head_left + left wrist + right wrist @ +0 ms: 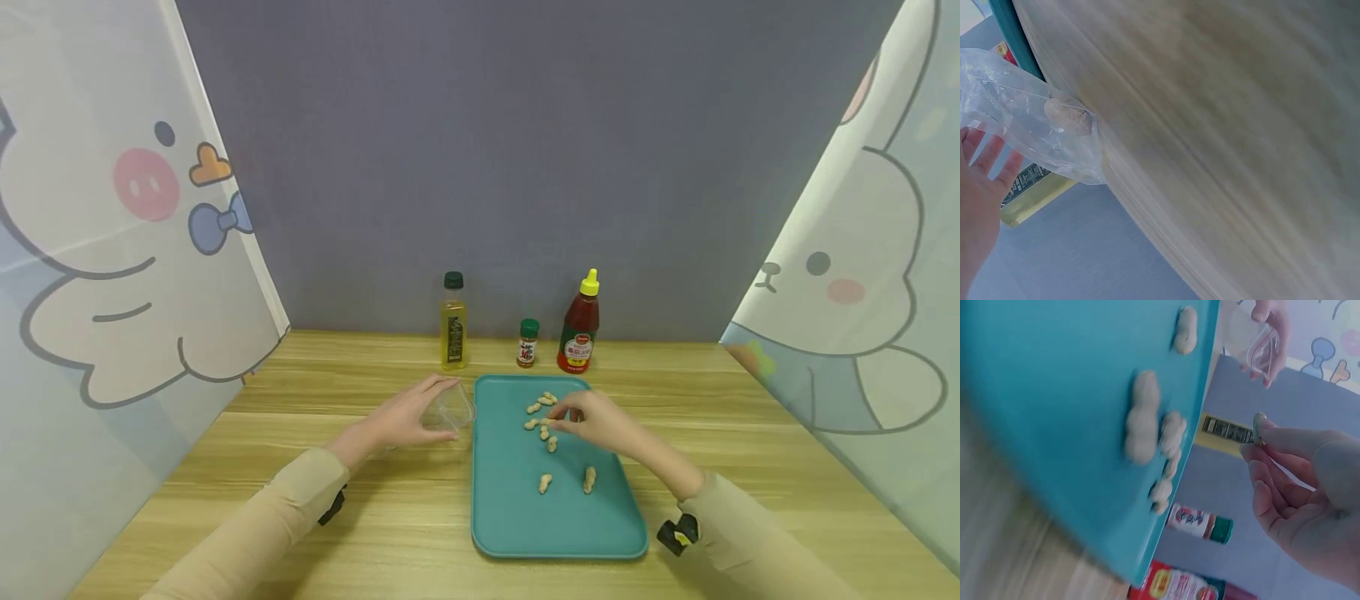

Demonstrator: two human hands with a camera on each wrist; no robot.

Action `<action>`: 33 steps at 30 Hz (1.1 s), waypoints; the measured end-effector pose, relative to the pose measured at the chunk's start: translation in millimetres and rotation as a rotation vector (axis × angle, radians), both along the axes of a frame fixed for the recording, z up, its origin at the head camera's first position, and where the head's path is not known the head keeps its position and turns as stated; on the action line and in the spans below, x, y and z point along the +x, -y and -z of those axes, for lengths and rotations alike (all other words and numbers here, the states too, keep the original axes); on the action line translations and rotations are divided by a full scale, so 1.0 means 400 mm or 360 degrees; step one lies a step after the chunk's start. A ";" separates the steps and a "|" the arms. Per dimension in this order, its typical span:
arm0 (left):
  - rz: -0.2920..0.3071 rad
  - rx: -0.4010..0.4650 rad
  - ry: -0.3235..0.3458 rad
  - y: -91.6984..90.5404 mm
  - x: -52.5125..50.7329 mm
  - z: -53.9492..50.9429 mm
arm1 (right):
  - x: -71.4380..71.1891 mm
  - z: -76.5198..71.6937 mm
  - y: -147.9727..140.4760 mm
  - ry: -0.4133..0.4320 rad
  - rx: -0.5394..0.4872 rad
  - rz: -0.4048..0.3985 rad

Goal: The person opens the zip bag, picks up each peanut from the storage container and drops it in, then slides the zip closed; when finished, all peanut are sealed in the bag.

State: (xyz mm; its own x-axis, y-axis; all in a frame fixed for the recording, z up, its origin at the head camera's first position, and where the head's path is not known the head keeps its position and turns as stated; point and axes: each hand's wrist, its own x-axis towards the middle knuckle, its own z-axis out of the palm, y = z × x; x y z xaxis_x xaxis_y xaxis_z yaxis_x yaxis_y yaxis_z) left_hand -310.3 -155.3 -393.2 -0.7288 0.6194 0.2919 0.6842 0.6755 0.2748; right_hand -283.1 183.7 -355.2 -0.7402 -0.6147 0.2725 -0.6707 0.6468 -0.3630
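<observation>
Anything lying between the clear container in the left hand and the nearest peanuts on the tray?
No loose items: in the head view, only a bare strip of the teal tray shows between the clear container and the nearest peanuts.

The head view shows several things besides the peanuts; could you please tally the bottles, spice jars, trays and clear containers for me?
Bottles: 2 (oil bottle, ketchup bottle)
Spice jar: 1
Tray: 1
Clear container: 1 (in the left hand)
Total: 5
</observation>
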 end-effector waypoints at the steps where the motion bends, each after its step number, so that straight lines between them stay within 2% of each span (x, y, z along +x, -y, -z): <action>1: 0.0003 0.0003 0.0002 0.000 -0.001 0.001 | -0.003 -0.002 0.010 -0.0020 -0.0007 -0.0020; 7: -0.0011 -0.0023 -0.0022 0.002 -0.007 0.007 | -0.020 -0.011 0.074 -0.0083 -0.0087 -0.0101; 13: -0.0016 -0.0013 -0.0020 0.001 -0.007 0.008 | -0.031 -0.015 0.137 -0.0039 -0.0166 -0.0144; 23: -0.0013 -0.0005 0.0011 -0.007 -0.007 0.006 | -0.056 0.005 0.218 -0.0009 -0.0165 -0.0214; 33: 0.0000 -0.0003 0.0009 -0.007 -0.012 0.008 | -0.070 0.020 0.263 -0.0025 -0.0163 -0.0187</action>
State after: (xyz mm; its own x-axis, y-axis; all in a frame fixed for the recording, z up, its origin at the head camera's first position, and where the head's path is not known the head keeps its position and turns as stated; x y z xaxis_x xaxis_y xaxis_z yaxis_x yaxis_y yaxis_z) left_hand -315.0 -152.6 -396.4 -0.7305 0.6199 0.2865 0.6826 0.6761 0.2774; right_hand -310.9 78.3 -363.0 -0.6599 -0.6653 0.3491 -0.7458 0.5238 -0.4116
